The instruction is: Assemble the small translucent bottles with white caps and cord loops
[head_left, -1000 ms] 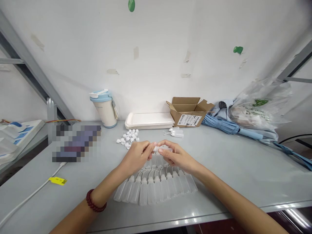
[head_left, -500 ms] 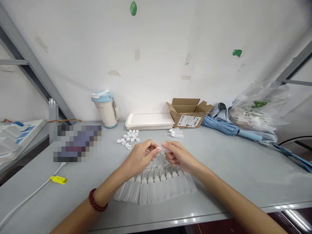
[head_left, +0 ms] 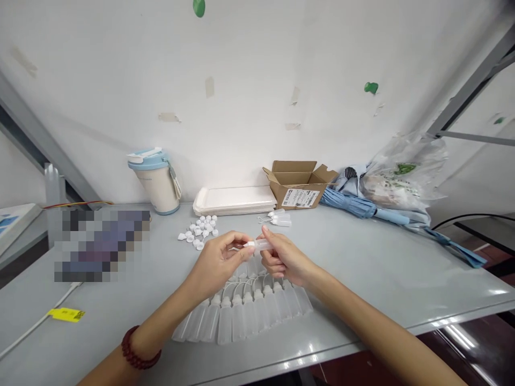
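My right hand [head_left: 286, 256] is closed around a small translucent squeeze bottle [head_left: 262, 245], held sideways with its top to the left. At that top, my left hand [head_left: 219, 261] pinches a white cap [head_left: 250, 244] between thumb and fingers. How far the cap sits on the bottle is too small to tell. Below both hands, a fanned row of similar capped bottles [head_left: 249, 317] lies on the grey table [head_left: 362, 257], with more behind it partly hidden by my hands. A pile of loose white caps [head_left: 200, 229] lies beyond my left hand.
Several more small bottles [head_left: 281, 220] lie before an open cardboard box [head_left: 295, 187]. White trays [head_left: 235, 199] are stacked beside it. A tumbler [head_left: 155, 182] stands at back left, a blurred-out flat object [head_left: 104, 241] at left, a blue umbrella [head_left: 354, 206] and plastic bag [head_left: 402, 177] at right.
My view has turned slightly right, so everything sits further left. The held bottle and white cap now show more plainly between my hands, and my right thumb has lifted.
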`<state>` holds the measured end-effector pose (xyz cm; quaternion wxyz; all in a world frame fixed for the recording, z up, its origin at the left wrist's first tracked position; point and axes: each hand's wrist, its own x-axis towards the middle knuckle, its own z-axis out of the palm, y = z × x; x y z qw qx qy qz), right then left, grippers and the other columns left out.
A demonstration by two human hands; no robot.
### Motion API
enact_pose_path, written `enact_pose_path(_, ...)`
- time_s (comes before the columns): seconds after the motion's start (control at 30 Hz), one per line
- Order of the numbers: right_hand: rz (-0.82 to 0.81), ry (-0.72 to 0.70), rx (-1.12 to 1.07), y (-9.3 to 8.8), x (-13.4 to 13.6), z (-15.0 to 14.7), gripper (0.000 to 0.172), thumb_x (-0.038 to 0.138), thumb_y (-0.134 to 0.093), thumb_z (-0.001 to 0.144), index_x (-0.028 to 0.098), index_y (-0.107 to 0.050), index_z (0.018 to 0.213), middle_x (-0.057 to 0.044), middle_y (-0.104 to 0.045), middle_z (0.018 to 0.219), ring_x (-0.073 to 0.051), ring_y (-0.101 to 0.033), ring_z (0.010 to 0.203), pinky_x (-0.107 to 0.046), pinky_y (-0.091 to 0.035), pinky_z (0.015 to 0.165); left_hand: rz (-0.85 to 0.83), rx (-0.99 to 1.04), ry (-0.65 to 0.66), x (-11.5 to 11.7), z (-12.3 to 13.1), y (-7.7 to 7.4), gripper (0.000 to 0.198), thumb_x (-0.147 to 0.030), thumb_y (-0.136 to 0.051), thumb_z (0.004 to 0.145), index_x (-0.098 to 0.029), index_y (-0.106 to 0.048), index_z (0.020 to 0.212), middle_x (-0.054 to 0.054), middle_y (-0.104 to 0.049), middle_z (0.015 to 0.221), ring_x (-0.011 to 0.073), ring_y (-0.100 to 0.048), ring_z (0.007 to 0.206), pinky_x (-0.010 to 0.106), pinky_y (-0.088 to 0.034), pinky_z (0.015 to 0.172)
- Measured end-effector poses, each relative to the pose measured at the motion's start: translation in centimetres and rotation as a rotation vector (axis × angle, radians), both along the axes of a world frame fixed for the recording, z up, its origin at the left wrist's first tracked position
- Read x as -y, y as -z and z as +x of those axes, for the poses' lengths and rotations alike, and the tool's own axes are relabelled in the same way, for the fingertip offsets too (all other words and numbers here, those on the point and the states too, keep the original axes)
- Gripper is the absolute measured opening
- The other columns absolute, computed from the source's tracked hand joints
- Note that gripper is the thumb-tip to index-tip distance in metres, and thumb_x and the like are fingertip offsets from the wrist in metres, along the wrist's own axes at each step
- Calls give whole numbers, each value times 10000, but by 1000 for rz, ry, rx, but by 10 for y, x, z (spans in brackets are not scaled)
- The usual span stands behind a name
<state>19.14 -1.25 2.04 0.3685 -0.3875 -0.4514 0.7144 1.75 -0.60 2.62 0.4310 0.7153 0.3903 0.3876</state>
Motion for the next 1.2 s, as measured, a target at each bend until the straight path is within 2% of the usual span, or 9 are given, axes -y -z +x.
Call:
enact_pose_path(0.13, 33, 3, -9, -2, 2, -1, 509, 639, -471, 813, 189, -380, 592, 116, -225, 362, -30, -154, 321, -172, -153, 329, -62, -41, -112, 2, 2, -1, 300, -445, -509, 838, -167, -602, 773, 13, -637, 682, 139, -608, 593, 256, -516, 586)
enact_pose_path(0.27, 59, 34, 6, -3, 4, -2, 491, 638, -471, 812, 189, -410, 624, 117, -251, 364, -31, -156, 320, -171, -156, 331, -78, -71, -34, 3, 3, 1, 375, -443, -473, 856, -165, -552, 616, 1, -592, 581, 125, -572, 529, 234, -483, 527)
enact_pose_path(0.47, 60, 39, 20, 0, 2, -1, 528, 644, -463, 811, 193, -358, 558, 106, -255, 361, -33, -185, 314, -179, -169, 329, 67, -31, -45, 5, 3, 3, 175, -330, -561, 818, -171, -623, 859, 38, -643, 813, 151, -607, 732, 260, -530, 651)
enact_pose_path(0.6, 66, 26, 15, 2, 2, -2, 570, 643, -467, 810, 192, -305, 500, 98, -246, 361, -28, -192, 312, -179, -179, 326, 185, 49, -16, 4, 4, 4, 106, -258, -597, 785, -176, -628, 845, 60, -626, 903, 170, -592, 865, 292, -548, 734)
enact_pose_path(0.83, 106, 56, -3, 1, 3, -2, 445, 619, -482, 816, 192, -455, 692, 115, -281, 357, -41, -183, 314, -167, -174, 327, -22, 125, -49, 4, 5, -3, 186, -314, -673, 736, -148, -672, 819, 52, -685, 834, 171, -644, 790, 310, -551, 755)
enact_pose_path(0.93, 129, 46, 16, 2, 3, -1, 452, 617, -474, 821, 188, -453, 680, 112, -291, 356, -39, -198, 310, -169, -177, 331, -197, 113, -67, 3, 4, -7, 261, -381, -686, 726, -127, -654, 777, 33, -678, 694, 149, -646, 627, 285, -555, 643)
enact_pose_path(1.03, 161, 44, 44, 4, 2, 0, 457, 625, -458, 826, 186, -459, 697, 111, -298, 362, -40, -211, 310, -174, -180, 338, -305, 27, 26, 2, 2, -7, 362, -457, -617, 776, -113, -639, 668, 36, -652, 621, 120, -596, 483, 249, -516, 501)
enact_pose_path(1.1, 197, 43, 59, 4, 1, 0, 465, 635, -438, 830, 187, -461, 709, 109, -305, 369, -43, -219, 316, -178, -186, 344, -248, -7, 53, 3, 1, -5, 363, -452, -588, 799, -116, -655, 679, 38, -652, 618, 120, -592, 484, 244, -506, 495)
enact_pose_path(1.2, 240, 60, 80, 3, 0, 2, 469, 642, -434, 828, 189, -457, 706, 106, -311, 367, -45, -219, 318, -184, -182, 348, 28, -44, -28, 4, 1, 0, 254, -389, -614, 794, -146, -686, 784, 32, -670, 659, 140, -619, 584, 253, -520, 585)
